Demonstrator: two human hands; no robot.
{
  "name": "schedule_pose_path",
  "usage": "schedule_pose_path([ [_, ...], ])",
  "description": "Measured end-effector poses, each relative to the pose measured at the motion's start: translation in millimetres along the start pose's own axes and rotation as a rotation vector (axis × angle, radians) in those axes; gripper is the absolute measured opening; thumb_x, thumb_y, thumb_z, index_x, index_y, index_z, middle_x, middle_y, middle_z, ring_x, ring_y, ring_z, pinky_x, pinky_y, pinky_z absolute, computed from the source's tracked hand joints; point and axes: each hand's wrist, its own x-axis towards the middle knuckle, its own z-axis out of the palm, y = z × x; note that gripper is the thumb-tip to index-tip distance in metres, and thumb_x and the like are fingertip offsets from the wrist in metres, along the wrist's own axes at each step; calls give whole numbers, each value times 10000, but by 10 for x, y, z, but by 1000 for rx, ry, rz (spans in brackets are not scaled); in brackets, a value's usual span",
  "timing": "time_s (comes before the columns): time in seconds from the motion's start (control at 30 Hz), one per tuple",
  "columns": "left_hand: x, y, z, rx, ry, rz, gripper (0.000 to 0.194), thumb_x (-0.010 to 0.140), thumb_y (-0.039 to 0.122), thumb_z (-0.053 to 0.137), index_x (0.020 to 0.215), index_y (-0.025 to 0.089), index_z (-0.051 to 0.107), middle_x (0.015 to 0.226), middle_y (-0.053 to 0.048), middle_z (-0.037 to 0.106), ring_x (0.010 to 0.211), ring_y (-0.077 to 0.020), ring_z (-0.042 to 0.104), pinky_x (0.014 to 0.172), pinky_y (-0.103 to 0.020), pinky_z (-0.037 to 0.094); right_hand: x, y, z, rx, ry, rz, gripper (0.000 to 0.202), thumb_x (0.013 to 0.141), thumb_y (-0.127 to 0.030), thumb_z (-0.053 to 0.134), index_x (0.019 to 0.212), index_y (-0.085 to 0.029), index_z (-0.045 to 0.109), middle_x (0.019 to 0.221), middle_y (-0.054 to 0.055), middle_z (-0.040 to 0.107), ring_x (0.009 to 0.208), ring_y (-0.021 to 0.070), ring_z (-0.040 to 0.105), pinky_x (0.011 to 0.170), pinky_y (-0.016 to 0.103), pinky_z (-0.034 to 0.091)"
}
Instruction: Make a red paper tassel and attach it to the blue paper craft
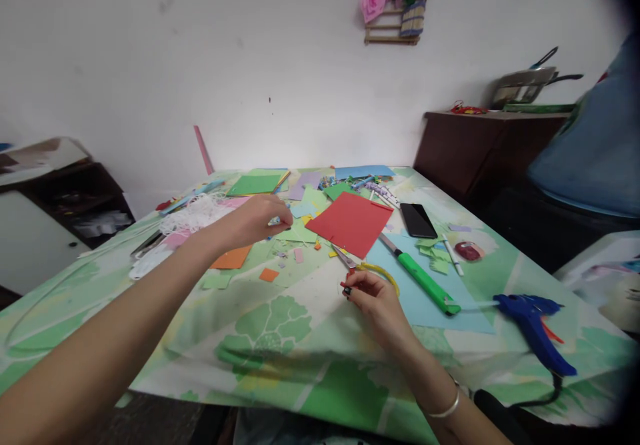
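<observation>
My left hand [263, 217] is raised over the scraps at the left middle of the table, fingers pinched together; anything between them is too small to name. Nearer the front, my right hand [373, 298] has thumb and fingers closed on a small red piece [345, 286]. Just behind that hand lie scissors with yellow handles [383, 273], their blades pointing at a red paper sheet [350, 224]. A green cutter [425, 282] rests on light blue paper [463, 305] to the right. An orange paper square [269, 275] lies between the hands.
A black phone [419, 220] lies right of the red sheet. The blue glue gun [537, 332] is at the right front, its cable running off the edge. White shredded strips [197, 213] and green sheets [255, 184] are at the left and back. A brown cabinet [465, 148] stands behind right.
</observation>
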Motion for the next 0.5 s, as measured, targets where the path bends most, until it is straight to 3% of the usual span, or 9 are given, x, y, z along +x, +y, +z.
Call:
schedule_pose_path([
  [0.07,-1,-44,-15,16,-41,-24,124,809,294,618,733,228,690,705,-11,663,657,-157,585,670,-269,429,-32,39,-2,-44,-12,-17,67,652,-196,682,710,-188,649,729,14,647,685,148,585,626,256,464],
  [0.17,-27,-122,65,120,-208,-77,131,838,233,566,788,204,683,801,-24,696,767,-163,611,752,-277,435,-93,85,1,-146,-42,-49,60,676,-194,658,733,-184,642,731,14,632,686,153,591,644,271,477],
  [0.33,-109,-306,477,151,-329,-126,144,816,135,554,762,187,676,785,-35,706,797,-170,627,730,-258,449,-195,102,15,-367,-159,-140,122,705,-140,588,781,-181,673,845,48,645,820,195,623,768,328,507],
  [0.5,-212,-504,866,176,-343,-173,204,782,43,530,769,178,683,800,-66,706,839,-190,641,772,-289,473,-316,12,-33,-553,-291,-173,220,734,-94,554,880,-182,693,998,87,692,947,225,641,848,365,516],
])
